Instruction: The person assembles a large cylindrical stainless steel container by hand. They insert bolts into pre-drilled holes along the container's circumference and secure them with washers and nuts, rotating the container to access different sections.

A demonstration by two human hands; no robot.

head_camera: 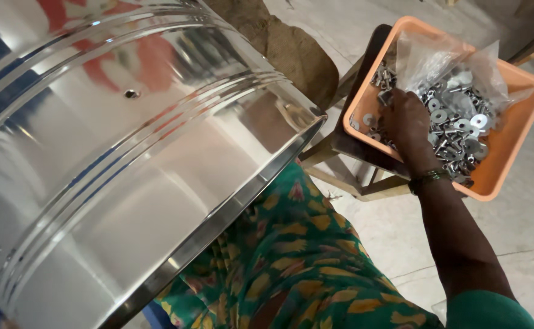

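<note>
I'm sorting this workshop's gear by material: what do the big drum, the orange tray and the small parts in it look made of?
Drum: polished sheet metal, probably steel; it mirrors its surroundings. Orange tray: likely plastic, with a matte, even colour and rounded moulded rim. Small parts, where the right hand reaches: silvery metal washers and fasteners, partly under a clear plastic bag.

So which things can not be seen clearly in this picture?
- Right hand, head view: its fingertips are buried among the metal washers, so the grip is unclear.
- Left hand: nowhere in view.
- Steel drum: cut off by the left edge.
- Orange tray: plastic bag covers part.
</note>
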